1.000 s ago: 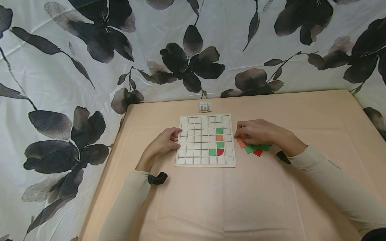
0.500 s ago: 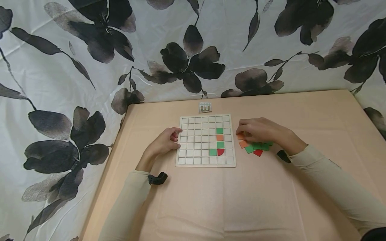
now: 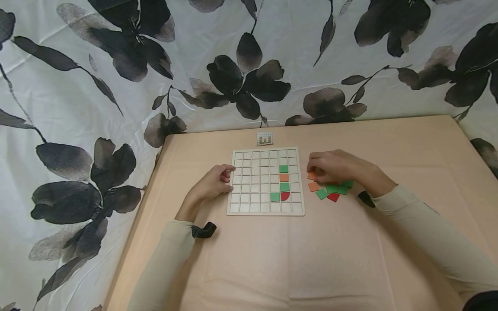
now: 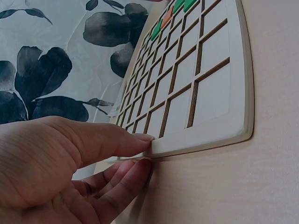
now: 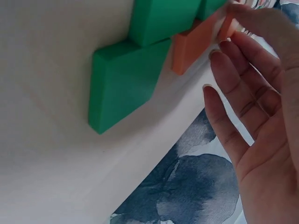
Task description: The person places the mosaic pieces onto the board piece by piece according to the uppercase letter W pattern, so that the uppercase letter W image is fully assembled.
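Note:
A pale square-grid board (image 3: 253, 181) lies on the table. My left hand (image 3: 212, 181) holds its left edge, the thumb (image 4: 126, 142) on the rim and the curled fingers against the side and underneath. Set in the grid are three green square tiles (image 3: 283, 169), an orange one (image 3: 284, 177) and a red rounded piece (image 3: 285, 196). Right of the board, my right hand (image 3: 334, 166) is over a loose pile and pinches an orange square tile (image 5: 227, 28) between thumb and index finger. Its other fingers are loosely bent.
Beside and below the right hand lie loose green tiles (image 3: 321, 194), another orange tile (image 3: 313, 186) and a red tile (image 3: 333, 197), some overlapping. A small card with a grid pattern (image 3: 265, 138) is behind the board. Patterned floral cloth (image 3: 233, 65) hangs beyond the table's back edge.
My right hand has shifted slightly right and away from me, uncovering more of the loose tiles, which have spread a little. My left hand and the board stay in place.

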The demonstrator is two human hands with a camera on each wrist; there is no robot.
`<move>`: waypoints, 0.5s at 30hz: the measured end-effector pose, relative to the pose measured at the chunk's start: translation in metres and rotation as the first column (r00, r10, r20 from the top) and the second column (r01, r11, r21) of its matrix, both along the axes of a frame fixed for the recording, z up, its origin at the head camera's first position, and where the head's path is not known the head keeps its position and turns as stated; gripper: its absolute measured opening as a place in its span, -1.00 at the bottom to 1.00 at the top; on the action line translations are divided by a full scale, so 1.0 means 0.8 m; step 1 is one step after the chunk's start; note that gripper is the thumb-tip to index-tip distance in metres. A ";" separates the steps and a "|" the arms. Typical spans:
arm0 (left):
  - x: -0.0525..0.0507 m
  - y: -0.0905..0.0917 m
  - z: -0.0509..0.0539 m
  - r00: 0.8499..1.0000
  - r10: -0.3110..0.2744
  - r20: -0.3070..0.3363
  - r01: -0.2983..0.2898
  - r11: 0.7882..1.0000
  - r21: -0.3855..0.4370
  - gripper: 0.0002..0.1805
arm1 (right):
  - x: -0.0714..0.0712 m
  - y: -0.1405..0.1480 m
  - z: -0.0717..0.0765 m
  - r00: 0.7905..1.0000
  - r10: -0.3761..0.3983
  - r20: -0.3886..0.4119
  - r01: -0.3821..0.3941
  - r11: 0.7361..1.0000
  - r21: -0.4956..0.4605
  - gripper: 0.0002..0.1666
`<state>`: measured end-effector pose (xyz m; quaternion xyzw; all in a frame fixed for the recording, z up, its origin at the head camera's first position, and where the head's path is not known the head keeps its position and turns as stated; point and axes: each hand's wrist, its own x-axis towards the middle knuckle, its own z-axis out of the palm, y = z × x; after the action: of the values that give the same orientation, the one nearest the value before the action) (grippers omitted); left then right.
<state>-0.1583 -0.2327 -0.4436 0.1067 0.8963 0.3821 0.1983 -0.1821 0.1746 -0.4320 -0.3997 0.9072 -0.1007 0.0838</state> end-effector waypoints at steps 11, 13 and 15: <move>0.002 0.000 0.002 1.000 0.004 0.011 -0.004 1.000 0.000 -0.31 | -0.005 -0.001 0.002 0.997 -0.071 0.040 0.070 0.997 0.020 -0.69; 0.002 0.001 0.002 1.000 0.005 0.013 -0.005 1.000 0.000 -0.32 | -0.006 -0.001 0.004 0.997 -0.070 0.043 0.069 0.997 0.027 -0.68; 0.002 0.001 0.004 1.000 0.005 0.014 -0.005 1.000 0.003 -0.31 | -0.006 -0.002 0.006 0.997 -0.066 0.048 0.065 0.998 0.026 -0.69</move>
<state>-0.1563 -0.2319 -0.4405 0.1020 0.8946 0.3845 0.2036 -0.1873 0.1733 -0.4269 -0.3661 0.9187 -0.1023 0.1076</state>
